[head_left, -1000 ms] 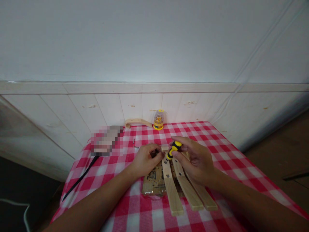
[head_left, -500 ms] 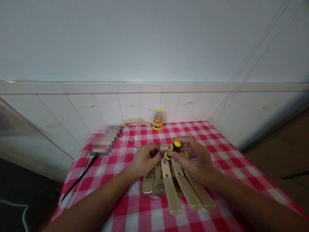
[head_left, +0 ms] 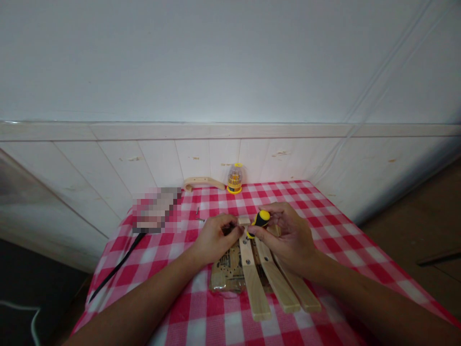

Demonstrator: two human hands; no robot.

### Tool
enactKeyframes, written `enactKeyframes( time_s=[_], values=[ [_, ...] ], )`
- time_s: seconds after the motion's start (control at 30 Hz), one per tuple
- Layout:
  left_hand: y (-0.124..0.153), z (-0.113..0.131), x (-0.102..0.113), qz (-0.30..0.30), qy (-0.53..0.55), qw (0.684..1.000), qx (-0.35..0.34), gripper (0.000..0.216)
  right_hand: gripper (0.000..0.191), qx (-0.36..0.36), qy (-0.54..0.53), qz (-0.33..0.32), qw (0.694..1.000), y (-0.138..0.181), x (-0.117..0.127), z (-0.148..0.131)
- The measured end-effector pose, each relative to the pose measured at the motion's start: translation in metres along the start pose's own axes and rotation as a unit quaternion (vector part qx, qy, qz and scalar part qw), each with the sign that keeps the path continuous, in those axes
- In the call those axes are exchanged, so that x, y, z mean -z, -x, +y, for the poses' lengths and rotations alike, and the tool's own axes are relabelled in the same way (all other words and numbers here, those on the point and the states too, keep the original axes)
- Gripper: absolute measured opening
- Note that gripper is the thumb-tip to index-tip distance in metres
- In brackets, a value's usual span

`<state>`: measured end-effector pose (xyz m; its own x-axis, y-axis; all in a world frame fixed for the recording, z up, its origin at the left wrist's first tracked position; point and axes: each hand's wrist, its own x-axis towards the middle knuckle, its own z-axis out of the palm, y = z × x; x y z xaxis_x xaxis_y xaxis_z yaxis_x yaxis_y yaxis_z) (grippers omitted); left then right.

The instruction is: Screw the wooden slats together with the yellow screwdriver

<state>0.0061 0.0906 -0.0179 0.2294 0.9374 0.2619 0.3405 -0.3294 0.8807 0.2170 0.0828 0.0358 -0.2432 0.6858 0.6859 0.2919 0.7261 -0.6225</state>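
My right hand (head_left: 288, 238) is closed round a short yellow and black screwdriver (head_left: 260, 220), its tip down at the far end of a set of three pale wooden slats (head_left: 268, 278). My left hand (head_left: 216, 239) is curled with its fingertips pressed against the left end of the slat assembly, beside the screwdriver. The slats lie fanned out on a brown printed packet (head_left: 228, 271) on the red and white checked tablecloth (head_left: 324, 226).
A curved wooden piece (head_left: 203, 182) and a yellow bit holder (head_left: 234, 179) stand at the table's far edge by the panelled wall. Loose screws (head_left: 199, 214) lie left of my hands. A blurred object (head_left: 155, 210) with a black strap (head_left: 117, 269) sits at the left.
My hands and the screwdriver have hardly moved; the whole view has shifted slightly.
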Motion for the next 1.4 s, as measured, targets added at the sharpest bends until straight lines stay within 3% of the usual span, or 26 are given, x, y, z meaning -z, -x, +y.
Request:
enactKeyframes(
  time_s=[0.4,0.7,1.0,1.2,1.4],
  values=[
    [0.000,-0.002,-0.001,-0.002,-0.002,1.000,0.001,0.025,0.032,0.020,-0.051,0.018,0.998,0.002,0.002,-0.007],
    [0.000,-0.005,-0.001,-0.004,-0.002,1.000,0.003,0.025,0.032,0.061,-0.073,-0.053,0.994,0.008,0.002,-0.013],
    [0.000,0.001,0.001,-0.001,0.002,1.000,-0.011,0.028,0.044,0.090,-0.067,-0.137,0.984,-0.001,0.013,-0.019],
    [-0.001,0.001,0.002,-0.001,-0.026,1.000,-0.009,0.026,0.038,0.094,-0.042,-0.113,0.988,-0.006,0.012,-0.020],
    [0.000,0.000,0.002,-0.007,0.015,1.000,-0.012,0.023,0.030,0.120,0.009,-0.146,0.982,-0.007,0.018,-0.032]
  ],
)
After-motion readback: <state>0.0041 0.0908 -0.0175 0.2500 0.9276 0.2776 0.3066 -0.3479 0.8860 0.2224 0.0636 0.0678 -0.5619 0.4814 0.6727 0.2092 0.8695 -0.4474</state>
